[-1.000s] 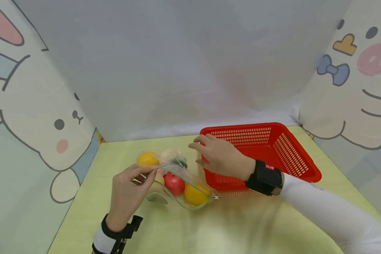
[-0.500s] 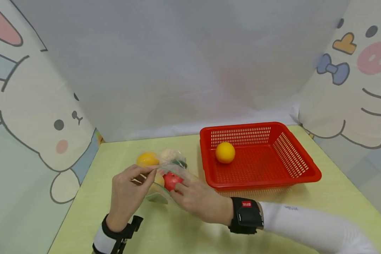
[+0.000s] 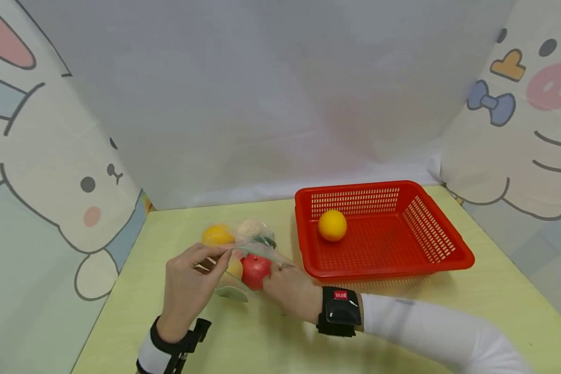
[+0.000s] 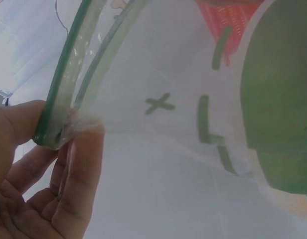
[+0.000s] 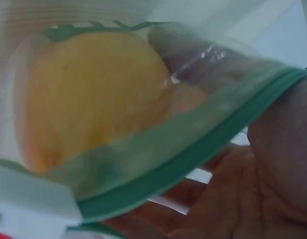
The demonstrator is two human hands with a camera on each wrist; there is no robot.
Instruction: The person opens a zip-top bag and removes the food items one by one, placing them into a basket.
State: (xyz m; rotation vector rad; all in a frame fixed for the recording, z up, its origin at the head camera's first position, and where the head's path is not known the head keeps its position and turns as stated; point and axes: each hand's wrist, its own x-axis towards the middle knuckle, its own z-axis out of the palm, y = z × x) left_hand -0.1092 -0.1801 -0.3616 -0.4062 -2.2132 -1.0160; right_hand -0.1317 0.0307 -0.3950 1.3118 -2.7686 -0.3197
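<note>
A clear zip bag (image 4: 158,74) with a green zip strip and a white slider (image 5: 31,201) stands on the table. My left hand (image 3: 194,288) pinches one end of its mouth between thumb and fingers. My right hand (image 3: 292,291) grips the opposite side of the mouth, the thumb and fingers on either side of the zip. A round yellow-orange fruit (image 5: 98,94) shows inside the bag in the right wrist view; my right hand hides it from the head view. A red fruit like a pomegranate (image 3: 256,271) appears between the hands, behind or inside the plastic; I cannot tell which.
A red plastic basket (image 3: 383,270) stands right of the bag, with an orange (image 3: 332,225) inside. Behind the bag lie a yellow fruit (image 3: 218,235), a whitish round thing (image 3: 250,228) and a dark green item (image 3: 265,241). White walls enclose the yellow-green table (image 3: 243,343).
My right hand has moved from the basket's left edge, left and nearer to me, onto the bag's mouth. The orange in the basket came into sight. My left hand kept its pinch.
</note>
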